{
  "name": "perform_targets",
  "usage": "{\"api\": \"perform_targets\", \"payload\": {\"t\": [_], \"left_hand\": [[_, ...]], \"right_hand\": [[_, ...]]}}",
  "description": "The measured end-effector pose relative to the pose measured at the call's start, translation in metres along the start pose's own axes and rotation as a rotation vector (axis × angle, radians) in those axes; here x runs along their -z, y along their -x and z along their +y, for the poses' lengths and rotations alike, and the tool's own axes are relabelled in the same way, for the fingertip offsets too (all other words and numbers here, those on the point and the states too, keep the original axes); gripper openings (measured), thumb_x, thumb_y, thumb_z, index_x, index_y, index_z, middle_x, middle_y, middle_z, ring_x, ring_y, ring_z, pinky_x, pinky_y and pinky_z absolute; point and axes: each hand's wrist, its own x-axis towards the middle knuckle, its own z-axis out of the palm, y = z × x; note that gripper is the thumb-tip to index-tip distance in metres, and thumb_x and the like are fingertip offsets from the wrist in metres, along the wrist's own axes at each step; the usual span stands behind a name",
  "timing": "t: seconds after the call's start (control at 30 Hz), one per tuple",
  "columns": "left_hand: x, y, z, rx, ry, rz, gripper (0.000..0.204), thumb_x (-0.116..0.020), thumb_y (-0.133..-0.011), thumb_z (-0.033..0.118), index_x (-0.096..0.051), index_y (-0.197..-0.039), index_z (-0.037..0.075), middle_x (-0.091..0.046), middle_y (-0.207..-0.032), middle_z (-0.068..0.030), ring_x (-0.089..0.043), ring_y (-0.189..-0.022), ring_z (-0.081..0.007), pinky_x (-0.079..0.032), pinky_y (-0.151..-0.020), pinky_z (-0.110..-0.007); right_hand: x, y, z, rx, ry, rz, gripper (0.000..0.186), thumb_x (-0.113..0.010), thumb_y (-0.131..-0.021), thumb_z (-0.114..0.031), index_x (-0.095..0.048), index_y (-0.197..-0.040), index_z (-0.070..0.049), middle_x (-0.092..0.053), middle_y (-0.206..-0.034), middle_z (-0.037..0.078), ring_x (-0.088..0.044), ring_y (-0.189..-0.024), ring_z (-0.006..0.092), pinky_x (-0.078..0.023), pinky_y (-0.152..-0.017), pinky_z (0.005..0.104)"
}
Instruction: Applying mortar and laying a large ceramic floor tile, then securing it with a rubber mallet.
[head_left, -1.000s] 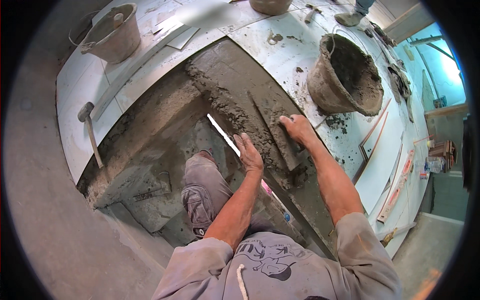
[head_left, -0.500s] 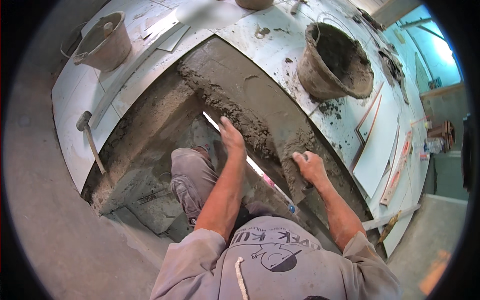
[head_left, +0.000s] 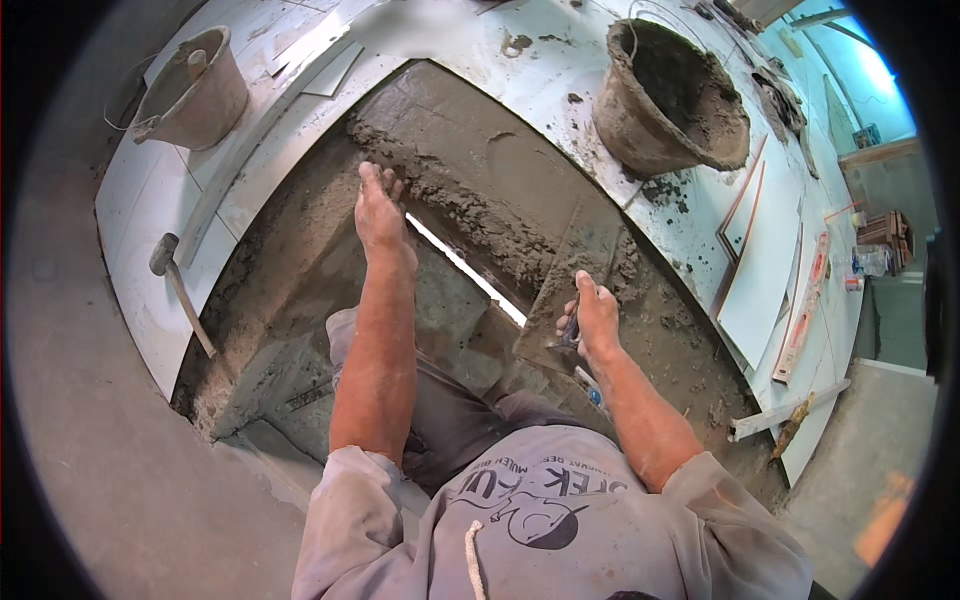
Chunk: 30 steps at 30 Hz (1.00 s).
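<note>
My right hand [head_left: 594, 315] is closed around the handle of a plastering trowel [head_left: 566, 275]. Its broad blade is smeared with grey mortar and lies over the near right part of a wet mortar bed [head_left: 455, 120]. Crumbly mortar [head_left: 480, 215] forms a rough ridge along the bed's near edge. Farther left, my left hand [head_left: 379, 208] is empty, its fingers extended and slightly bent beside the ridge's far left end; whether it touches the mortar I cannot tell. Below the ridge runs a long pale straight bar [head_left: 462, 265], partly hidden.
White tiles [head_left: 560, 75] surround the bed. A mortar bucket [head_left: 620, 120] tilts at the far right; another bucket [head_left: 205, 110] stands far left. A mallet [head_left: 180, 285] rests at the left edge. At right lie cut tiles [head_left: 750, 290] and a spirit level [head_left: 803, 310].
My left hand has moved forward and left, toward the ridge's far end. My right hand has shifted slightly up and left, and the trowel has turned, showing more of its broad blade.
</note>
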Motion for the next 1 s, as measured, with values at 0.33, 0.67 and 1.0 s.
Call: {"api": "perform_targets", "payload": {"t": [0.33,0.67,1.0], "left_hand": [[0.006,-0.035,0.033,-0.04,0.031,0.038,0.069,-0.039,-0.096,0.053,-0.034,-0.139,-0.001,-0.047,-0.135,-0.0154,-0.05,-0.119,-0.0246,-0.038,-0.099,-0.038],[0.027,-0.074,0.059,-0.06,0.074,0.087,0.07,-0.036,-0.097,0.052,-0.03,-0.14,-0.003,-0.041,-0.139,-0.0185,-0.045,-0.125,-0.0277,-0.034,-0.104,-0.041],[0.034,-0.093,0.077,-0.09,0.087,0.104,0.071,-0.033,-0.098,0.051,-0.026,-0.141,-0.004,-0.041,-0.139,-0.0206,-0.045,-0.125,-0.0282,-0.035,-0.103,-0.041]], "right_hand": [[-0.124,-0.023,-0.023,-0.131,-0.306,-0.044,0.04,-0.05,-0.091,-0.04,-0.035,-0.099,-0.004,-0.047,-0.071,0.01,-0.052,-0.048,0.0222,-0.046,-0.038,0.0406],[-0.234,-0.055,-0.056,-0.031,-0.334,-0.012,0.044,-0.047,-0.094,-0.041,-0.033,-0.097,0.001,-0.049,-0.07,0.013,-0.052,-0.046,0.0238,-0.045,-0.036,0.0395],[-0.325,-0.064,-0.085,0.047,-0.151,-0.188,0.042,-0.048,-0.093,-0.039,-0.043,-0.091,0.004,-0.051,-0.069,0.012,-0.053,-0.045,0.0221,-0.046,-0.038,0.0381]]}}
